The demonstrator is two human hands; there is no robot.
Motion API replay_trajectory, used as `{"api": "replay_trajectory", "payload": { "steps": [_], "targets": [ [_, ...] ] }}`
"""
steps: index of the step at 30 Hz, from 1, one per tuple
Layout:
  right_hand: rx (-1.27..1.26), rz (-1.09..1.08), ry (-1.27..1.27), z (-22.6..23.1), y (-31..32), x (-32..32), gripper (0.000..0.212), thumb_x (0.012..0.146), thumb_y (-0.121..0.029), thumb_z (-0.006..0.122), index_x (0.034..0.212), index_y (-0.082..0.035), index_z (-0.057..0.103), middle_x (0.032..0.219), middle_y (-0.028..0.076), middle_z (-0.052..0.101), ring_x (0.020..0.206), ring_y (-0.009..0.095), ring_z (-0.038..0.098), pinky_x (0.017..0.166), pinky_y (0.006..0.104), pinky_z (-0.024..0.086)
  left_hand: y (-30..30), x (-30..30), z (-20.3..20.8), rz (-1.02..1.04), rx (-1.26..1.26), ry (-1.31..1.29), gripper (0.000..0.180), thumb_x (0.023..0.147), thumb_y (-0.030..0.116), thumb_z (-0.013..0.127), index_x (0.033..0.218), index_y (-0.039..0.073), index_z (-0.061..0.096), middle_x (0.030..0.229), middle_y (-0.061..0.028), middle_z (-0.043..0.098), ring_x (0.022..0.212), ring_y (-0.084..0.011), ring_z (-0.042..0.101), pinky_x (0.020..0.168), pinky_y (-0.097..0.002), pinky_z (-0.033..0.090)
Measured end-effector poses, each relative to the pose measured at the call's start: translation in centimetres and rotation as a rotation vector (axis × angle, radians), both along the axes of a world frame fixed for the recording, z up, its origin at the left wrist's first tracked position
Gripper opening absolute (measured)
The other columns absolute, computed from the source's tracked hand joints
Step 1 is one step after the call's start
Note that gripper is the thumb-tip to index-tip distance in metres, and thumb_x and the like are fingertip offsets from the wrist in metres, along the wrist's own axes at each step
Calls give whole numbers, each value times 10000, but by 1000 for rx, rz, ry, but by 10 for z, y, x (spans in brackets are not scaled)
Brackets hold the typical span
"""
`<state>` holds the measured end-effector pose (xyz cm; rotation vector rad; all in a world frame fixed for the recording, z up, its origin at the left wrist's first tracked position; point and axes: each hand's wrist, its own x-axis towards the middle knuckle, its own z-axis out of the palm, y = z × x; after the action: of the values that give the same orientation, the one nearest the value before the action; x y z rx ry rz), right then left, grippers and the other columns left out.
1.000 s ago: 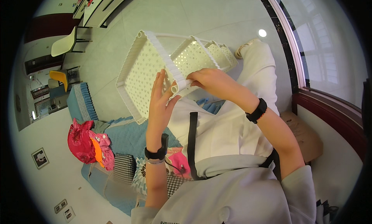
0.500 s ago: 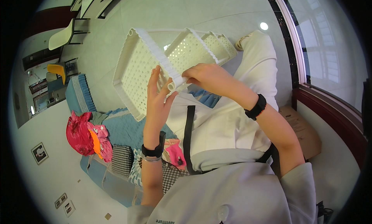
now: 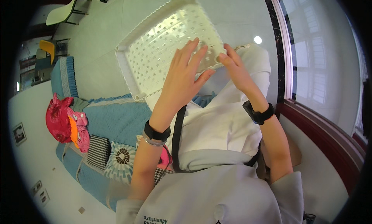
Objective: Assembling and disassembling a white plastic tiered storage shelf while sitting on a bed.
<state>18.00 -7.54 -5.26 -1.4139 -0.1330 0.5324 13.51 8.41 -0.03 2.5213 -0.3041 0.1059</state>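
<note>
A white plastic basket shelf with star-shaped holes and a wavy rim tilts in front of me, its broad face toward me. Round sockets sit at its corners. My right hand pinches the corner socket nearest me on the right, thumb and fingers on either side. Over the lower part of that face lies my left hand, fingers stretched out, seemingly resting against it or just in front. Any tiers behind this face are hidden.
A blue-covered sofa stands at the left with a pink and red pile of cloth and patterned cushions. Farther off are a white chair and a yellow chair. A glass door frame runs along the right.
The shelf has swung so its broad starred face turns toward me, hiding the lower tiers. My left hand has moved right, off the corner and onto the face; my right hand has moved right.
</note>
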Motion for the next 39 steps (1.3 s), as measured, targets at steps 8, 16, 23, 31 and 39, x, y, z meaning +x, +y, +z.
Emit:
{"api": "replay_trajectory", "payload": {
  "steps": [8,16,23,31,39],
  "targets": [
    [-72,-300,141,-39,-49,10,617,832,-301,477,1306,44,286,1002,64,487,948,136,412,875,266,309,84,-16,-16,662,10,-279,390,899,254,481,1163,-32,450,1145,-174,483,1085,-282,456,937,-368,341],
    [-261,-146,153,-11,-53,23,760,811,-420,509,1347,48,244,1132,103,498,994,151,456,850,283,331,111,-12,-47,832,-750,534,551,925,463,327,1194,-1,453,1071,-97,550,941,-163,560,805,-285,440],
    [-336,-265,361,18,-45,43,503,840,-464,452,1108,-46,530,952,32,561,834,131,474,695,262,335,93,-5,-48,908,-694,559,614,899,535,303,1018,-6,569,880,-93,589,790,-167,575,654,-287,442],
    [-643,-256,47,1,-40,73,546,852,-470,441,977,51,546,751,124,575,648,174,519,583,313,399,84,-3,-47,965,-957,555,624,897,534,345,1180,-6,480,1048,-106,569,913,-181,580,774,-299,455],
    [-822,-321,-136,13,-27,58,525,868,-424,465,971,88,524,666,163,545,630,201,544,585,322,422,77,-4,-49,1041,-766,456,522,897,476,409,949,-14,582,756,-46,571,667,-119,559,608,-255,448]
  ]
}}
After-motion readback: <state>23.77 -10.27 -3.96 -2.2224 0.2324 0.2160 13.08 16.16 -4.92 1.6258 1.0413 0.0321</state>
